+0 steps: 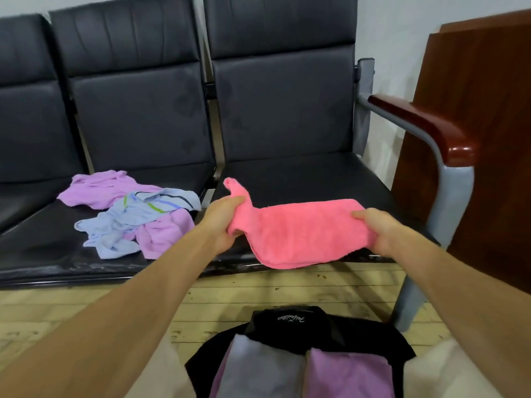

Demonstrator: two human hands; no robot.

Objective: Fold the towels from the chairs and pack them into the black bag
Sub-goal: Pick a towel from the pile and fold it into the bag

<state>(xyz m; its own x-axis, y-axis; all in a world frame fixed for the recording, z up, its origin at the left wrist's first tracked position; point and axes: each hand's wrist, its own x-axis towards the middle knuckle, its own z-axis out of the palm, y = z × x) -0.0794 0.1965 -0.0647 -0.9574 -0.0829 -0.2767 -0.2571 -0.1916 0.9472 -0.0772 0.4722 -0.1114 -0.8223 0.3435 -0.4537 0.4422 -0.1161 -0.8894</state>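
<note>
At the bottom edge, nearest the camera, the black bag (287, 320) lies open on the person's lap or just in front of it, I can't tell which. Two folded towels sit side by side inside: a grey towel (258, 366) on the left, a purple folded towel (347, 374) on the right. Pale wood floor (86, 305) beyond the bag.

Both forearms reach forward. Left hand (221, 222) grips the left end of the pink towel (298, 231), fingers curled round bunched cloth, one corner poking up above the thumb. Right hand (379, 231) pinches the right end, thumb on top, fingers under. The towel is stretched between the hands, folded over lengthwise, and sags over the front edge of the right seat (301, 173).

On the middle seat (43, 239), left of the hands, lies an unfolded heap: a light blue striped towel (129, 219) on top, a purple crumpled towel (163, 234) touching it on the near right, a second purple towel (100, 188) behind it. Heap well apart from the pink towel.

Black padded chair backs further off. Red-brown armrest (425, 124) on a grey metal frame at the right end of the row, dark wooden panel (474, 110) just beside it against the white wall.
</note>
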